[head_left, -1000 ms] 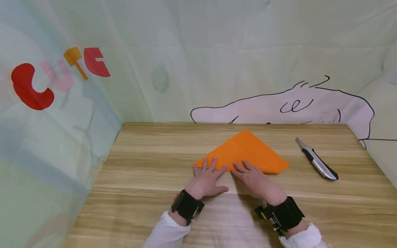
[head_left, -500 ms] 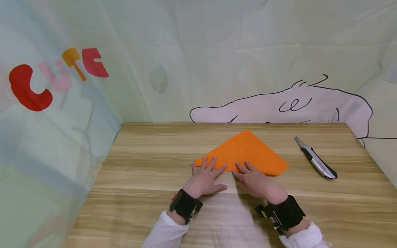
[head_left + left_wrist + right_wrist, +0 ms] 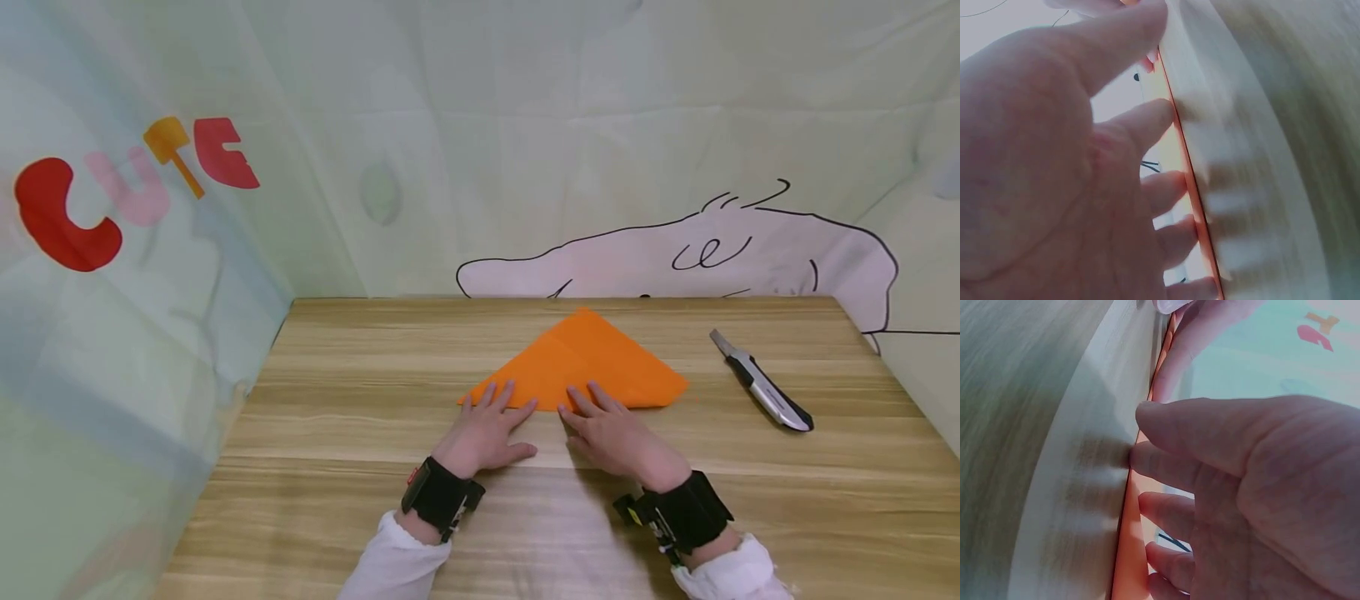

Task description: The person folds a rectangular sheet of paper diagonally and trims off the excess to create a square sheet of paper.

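Note:
An orange sheet of paper, folded into a roughly triangular shape, lies on the wooden table with its peak toward the back. My left hand rests with spread fingertips on its near edge, left of the middle. The right hand touches the same edge right of the middle, its fingers extended. In the left wrist view, the fingertips meet the thin orange edge of the paper. The right wrist view also has fingertips against the paper's edge.
A grey and black utility knife lies to the right of the paper on the wooden table. Printed fabric hangs behind the table and along its left side. Each wrist wears a black strap with a camera.
The orange paper's right part has shifted slightly left and away, and its near right edge sits further back. Both hands stay on the near edge with only small shifts.

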`<state>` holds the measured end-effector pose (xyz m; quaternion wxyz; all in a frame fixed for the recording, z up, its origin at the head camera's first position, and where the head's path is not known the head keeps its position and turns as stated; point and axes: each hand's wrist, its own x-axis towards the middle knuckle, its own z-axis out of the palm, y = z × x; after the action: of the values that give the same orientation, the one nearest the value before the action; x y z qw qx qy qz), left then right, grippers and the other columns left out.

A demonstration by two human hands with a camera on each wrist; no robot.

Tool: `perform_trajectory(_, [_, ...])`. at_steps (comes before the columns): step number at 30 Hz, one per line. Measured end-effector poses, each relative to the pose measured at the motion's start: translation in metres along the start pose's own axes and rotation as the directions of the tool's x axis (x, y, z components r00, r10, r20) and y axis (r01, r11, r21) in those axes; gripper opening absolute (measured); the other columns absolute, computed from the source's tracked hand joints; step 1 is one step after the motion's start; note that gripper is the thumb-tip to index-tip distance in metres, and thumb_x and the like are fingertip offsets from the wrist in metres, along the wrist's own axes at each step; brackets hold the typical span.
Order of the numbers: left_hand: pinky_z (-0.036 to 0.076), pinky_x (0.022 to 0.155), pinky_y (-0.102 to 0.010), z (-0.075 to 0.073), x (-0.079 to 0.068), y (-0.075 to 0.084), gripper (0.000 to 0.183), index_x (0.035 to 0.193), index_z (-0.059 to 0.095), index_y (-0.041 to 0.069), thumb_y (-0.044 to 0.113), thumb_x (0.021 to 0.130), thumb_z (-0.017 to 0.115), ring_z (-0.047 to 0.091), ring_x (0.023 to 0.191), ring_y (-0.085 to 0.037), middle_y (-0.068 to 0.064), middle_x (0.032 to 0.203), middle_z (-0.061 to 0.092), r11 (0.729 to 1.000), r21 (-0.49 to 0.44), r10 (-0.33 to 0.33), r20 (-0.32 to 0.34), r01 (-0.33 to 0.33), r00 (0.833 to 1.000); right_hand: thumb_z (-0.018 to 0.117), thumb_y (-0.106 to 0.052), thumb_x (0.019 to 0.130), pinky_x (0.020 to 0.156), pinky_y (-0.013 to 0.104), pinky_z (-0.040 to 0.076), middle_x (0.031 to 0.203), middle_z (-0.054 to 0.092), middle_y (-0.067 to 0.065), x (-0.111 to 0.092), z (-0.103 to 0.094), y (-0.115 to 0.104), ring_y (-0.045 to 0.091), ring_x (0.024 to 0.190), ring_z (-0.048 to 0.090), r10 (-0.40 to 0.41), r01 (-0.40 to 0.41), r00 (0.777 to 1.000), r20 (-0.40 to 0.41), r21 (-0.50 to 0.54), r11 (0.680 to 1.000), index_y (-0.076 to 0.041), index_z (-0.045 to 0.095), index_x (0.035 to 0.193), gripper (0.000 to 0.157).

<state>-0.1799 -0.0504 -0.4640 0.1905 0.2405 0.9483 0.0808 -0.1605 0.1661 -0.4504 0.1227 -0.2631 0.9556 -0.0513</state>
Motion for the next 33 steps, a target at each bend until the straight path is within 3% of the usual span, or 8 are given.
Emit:
perform_trajectory(6, [0.023,0.122,-0.060,0.000,0.001,0.001,0.068,0.157,0.031,0.034,0.059,0.097,0.052,0.017,0.156,-0.033,-0.007,0.168,0.019,1.000,0.009,-0.012,0.004,0.012,1.000,0.060,-0.026,0.099,0.115,0.063,0.031,0.155,0.040,0.026,-0.001,0.000,0.002,0.055,0.143,0.031,0.010,-0.010,0.999,0.033,0.012,1.000,-0.003,0.052,0.144,0.051])
perform_trajectory(13, [0.017,0.122,-0.064,0.001,0.003,-0.006,0.064,0.155,0.036,0.032,0.054,0.098,0.054,0.015,0.156,-0.036,-0.010,0.168,0.018,0.996,-0.081,0.024,-0.020,-0.026,0.999,0.062,-0.031,0.098,0.114,0.066,0.029,0.158,0.037,0.023,-0.001,-0.001,-0.001,0.053,0.145,0.029,0.067,-0.068,0.995,0.069,0.009,0.998,-0.009,0.051,0.147,0.054])
perform_trajectory(18, [0.025,0.122,-0.057,0.002,0.003,-0.014,0.062,0.153,0.041,0.027,0.050,0.098,0.057,0.016,0.155,-0.040,-0.018,0.167,0.019,0.991,-0.130,0.029,-0.096,-0.041,0.995,0.062,-0.037,0.098,0.108,0.071,0.032,0.159,0.036,0.021,-0.002,-0.003,-0.005,0.049,0.146,0.030,0.122,-0.120,0.990,0.073,-0.026,0.992,-0.018,0.050,0.148,0.055])
perform_trajectory(22, [0.033,0.120,-0.051,0.000,0.000,-0.018,0.062,0.153,0.043,0.023,0.049,0.098,0.058,0.018,0.154,-0.040,-0.023,0.165,0.020,0.986,-0.163,-0.002,-0.119,-0.017,0.993,0.064,-0.035,0.097,0.108,0.071,0.034,0.159,0.035,0.025,-0.001,-0.003,-0.006,0.052,0.146,0.028,0.131,-0.132,0.990,0.055,0.009,0.991,-0.016,0.052,0.147,0.055])
perform_trajectory(28, [0.033,0.117,-0.056,0.000,-0.001,-0.017,0.059,0.150,0.048,0.023,0.049,0.098,0.057,0.033,0.146,-0.038,-0.020,0.161,0.030,0.991,-0.134,-0.043,-0.167,0.021,0.985,0.070,-0.030,0.093,0.107,0.068,0.039,0.153,0.041,0.029,0.001,-0.001,-0.005,0.057,0.140,0.033,0.114,-0.115,0.993,-0.042,-0.023,0.993,-0.013,0.059,0.141,0.052])
perform_trajectory(33, [0.037,0.111,-0.056,0.002,0.002,-0.015,0.053,0.148,0.051,0.024,0.047,0.100,0.056,0.039,0.139,-0.038,-0.017,0.158,0.035,0.994,-0.105,-0.051,-0.200,0.031,0.978,0.067,-0.035,0.095,0.109,0.069,0.035,0.153,0.038,0.033,-0.002,-0.002,-0.006,0.063,0.138,0.032,0.143,-0.143,0.990,0.011,-0.041,0.989,-0.013,0.053,0.146,0.057])
